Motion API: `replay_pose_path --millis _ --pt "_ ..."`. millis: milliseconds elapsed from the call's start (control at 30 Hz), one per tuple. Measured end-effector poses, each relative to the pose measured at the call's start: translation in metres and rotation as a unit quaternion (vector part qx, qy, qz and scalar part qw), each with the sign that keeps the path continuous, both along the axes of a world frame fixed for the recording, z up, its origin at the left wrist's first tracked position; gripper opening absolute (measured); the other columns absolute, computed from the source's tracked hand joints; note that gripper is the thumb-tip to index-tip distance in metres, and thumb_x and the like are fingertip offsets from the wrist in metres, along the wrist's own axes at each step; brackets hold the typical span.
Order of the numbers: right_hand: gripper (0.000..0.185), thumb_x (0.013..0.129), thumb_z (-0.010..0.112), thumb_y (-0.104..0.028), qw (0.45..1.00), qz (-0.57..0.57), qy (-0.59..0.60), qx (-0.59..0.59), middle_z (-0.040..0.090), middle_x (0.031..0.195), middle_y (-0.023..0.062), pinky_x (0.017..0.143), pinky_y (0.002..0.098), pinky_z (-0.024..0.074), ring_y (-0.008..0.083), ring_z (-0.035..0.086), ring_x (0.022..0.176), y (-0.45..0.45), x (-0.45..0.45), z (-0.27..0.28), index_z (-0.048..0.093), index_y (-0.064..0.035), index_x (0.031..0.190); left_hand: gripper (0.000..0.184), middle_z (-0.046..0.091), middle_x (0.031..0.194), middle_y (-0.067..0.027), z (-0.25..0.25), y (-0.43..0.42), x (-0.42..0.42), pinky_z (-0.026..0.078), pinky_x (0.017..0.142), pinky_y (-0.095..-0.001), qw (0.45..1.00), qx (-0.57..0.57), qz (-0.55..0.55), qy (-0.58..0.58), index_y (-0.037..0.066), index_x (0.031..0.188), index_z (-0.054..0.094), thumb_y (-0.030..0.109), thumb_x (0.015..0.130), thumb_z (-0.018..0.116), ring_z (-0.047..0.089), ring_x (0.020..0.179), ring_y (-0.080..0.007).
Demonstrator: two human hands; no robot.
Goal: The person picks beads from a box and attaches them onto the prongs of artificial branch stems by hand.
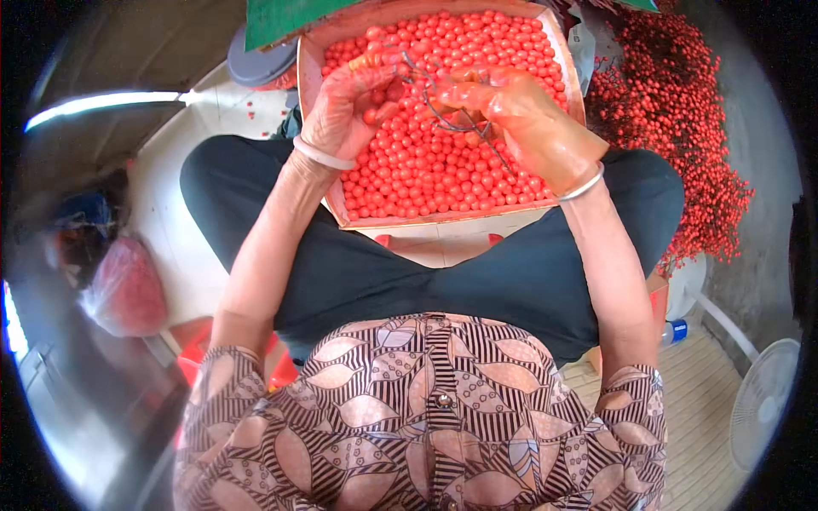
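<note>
A thin dark twig (461, 129) runs between my two hands, above a wide box (345, 223) full of small red berry-like balls (426, 166). My left hand (349, 102) is closed, its thumb and fingertips pinching near the twig's upper end. Something yellow wraps one of its fingers, and a pale bangle circles the wrist. On my right hand (532, 119) is a translucent orange-brown glove. Its fingers are curled around the twig, whose lower end sticks out below them. Red stains mark the left fingers.
To the right stands a large heap of red-berried branches (673, 128). At lower right are a white fan (767, 400) and a blue-labelled bottle (675, 331). A filled plastic bag (128, 289) sits at left. A grey-lidded tub (260, 60) is behind the box's left corner.
</note>
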State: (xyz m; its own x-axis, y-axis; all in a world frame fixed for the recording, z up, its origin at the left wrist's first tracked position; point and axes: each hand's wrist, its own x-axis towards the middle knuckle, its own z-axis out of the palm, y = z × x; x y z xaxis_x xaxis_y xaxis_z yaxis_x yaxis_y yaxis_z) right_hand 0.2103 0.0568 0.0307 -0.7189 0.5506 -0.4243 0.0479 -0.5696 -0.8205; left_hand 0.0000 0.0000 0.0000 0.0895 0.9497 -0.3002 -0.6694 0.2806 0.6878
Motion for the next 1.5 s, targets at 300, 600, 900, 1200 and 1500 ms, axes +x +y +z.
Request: replay_pose_path --millis 300,600,900,1200,1500 --pt "0.023 0.083 0.055 -0.019 0.992 0.026 0.119 0.023 0.060 0.082 0.0043 0.069 0.0257 0.0471 0.0134 0.059 0.081 -0.014 0.014 -0.002 0.061 0.0022 0.089 0.020 0.060 0.095 -0.0056 0.030 -0.023 0.024 0.027 0.045 -0.0163 0.996 0.037 -0.007 0.076 0.005 0.101 0.055 0.010 0.082 0.054 0.054 0.072 -0.0090" --pt "0.020 0.082 0.055 -0.019 0.998 0.055 0.010 0.036 0.059 0.082 0.0050 0.064 0.0212 0.0438 0.0110 0.057 0.075 -0.035 -0.002 0.016 0.059 0.0008 0.088 0.013 0.063 0.085 -0.0047 0.012 -0.040 0.026 0.041 0.050 -0.0159 0.993 0.003 0.059 0.101 0.005 0.092 0.059 0.006 0.079 0.057 0.060 0.075 -0.0087" --pt "0.023 0.080 0.062 -0.015 0.994 0.107 -0.011 0.017 0.060 0.084 0.0051 0.063 0.0217 0.0448 0.0102 0.057 0.073 -0.057 -0.009 0.030 0.057 0.0018 0.094 0.009 0.061 0.078 -0.0046 0.031 -0.075 0.030 0.034 0.042 -0.0154 0.994 0.000 0.095 0.052 0.001 0.088 0.057 0.005 0.079 0.059 0.048 0.052 -0.0049" --pt "0.019 0.079 0.063 -0.016 0.990 0.114 -0.068 0.047 0.060 0.072 0.0059 0.055 0.0218 0.0425 0.0104 0.057 0.062 -0.066 -0.004 0.037 0.058 0.0002 0.088 0.016 0.062 0.084 -0.0058 0.036 -0.088 0.037 0.042 0.045 -0.0148 0.996 0.012 0.077 0.043 0.004 0.096 0.054 0.003 0.080 0.057 0.054 0.058 -0.0057" --pt "0.018 0.078 0.063 -0.015 0.987 0.142 -0.051 0.063 0.057 0.071 0.0020 0.054 0.0207 0.0399 0.0069 0.050 0.058 -0.070 -0.005 0.038 0.058 -0.0004 0.087 0.012 0.063 0.084 -0.0077 0.036 -0.087 0.042 0.039 0.044 -0.0154 0.995 0.007 0.090 0.046 0.002 0.091 0.057 0.002 0.079 0.057 0.056 0.059 -0.0078"
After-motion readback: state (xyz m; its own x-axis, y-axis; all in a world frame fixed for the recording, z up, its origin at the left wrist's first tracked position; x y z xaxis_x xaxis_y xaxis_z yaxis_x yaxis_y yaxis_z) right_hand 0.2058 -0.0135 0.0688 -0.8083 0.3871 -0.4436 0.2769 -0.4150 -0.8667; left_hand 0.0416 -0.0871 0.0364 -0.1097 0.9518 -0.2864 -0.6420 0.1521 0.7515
